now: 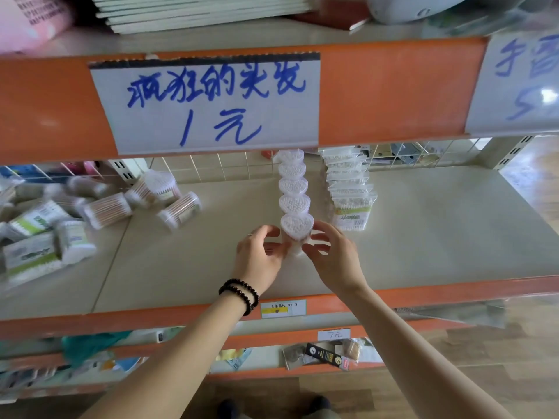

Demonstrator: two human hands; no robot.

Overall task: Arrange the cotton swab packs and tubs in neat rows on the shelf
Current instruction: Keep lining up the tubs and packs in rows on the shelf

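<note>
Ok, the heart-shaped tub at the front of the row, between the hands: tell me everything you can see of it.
The clear plastic heart-shaped tub stands upright on the beige shelf, packed with white-tipped cotton swabs seen end-on. It is the nearest of five like tubs in a straight row running back, and it touches or nearly touches the next. The left hand and right hand curl round its lower sides. A row of flat swab packs stands just to its right.

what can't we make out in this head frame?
- Back of the heart tub row: hidden behind the price sign.
- Front tub base: covered by the left hand and right hand.
- Loose packs at left: motion-blurred, cut by the frame edge.
- Shelf-edge label: print too small.
</note>
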